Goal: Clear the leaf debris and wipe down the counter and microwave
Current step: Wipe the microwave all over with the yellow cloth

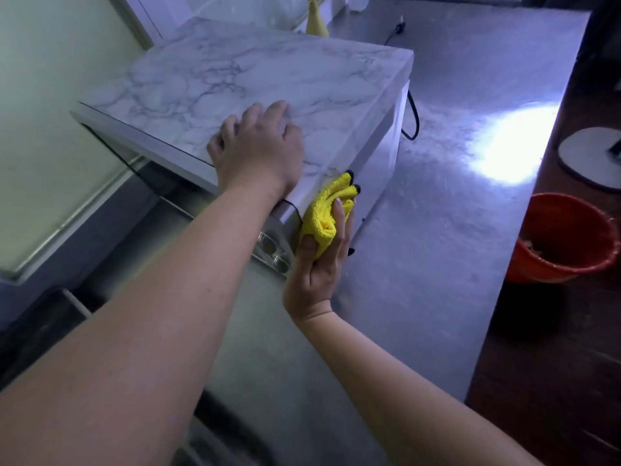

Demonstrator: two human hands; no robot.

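Observation:
The microwave (268,72), covered in a white marble-pattern film, stands on the steel counter (453,203). My left hand (258,146) rests on its top near the front right corner, fingers spread and slightly bent. My right hand (322,264) grips a bunched yellow cloth (324,213) and holds it against the microwave's front right corner, thumb pressed into the cloth. Silver control knobs (272,250) show just left of the cloth.
A black power cord (415,119) loops down the microwave's right side onto the counter. An orange bucket (568,237) with some debris inside stands on the dark floor past the counter's right edge. A round grey base (591,156) lies beyond it. A pale wall is to the left.

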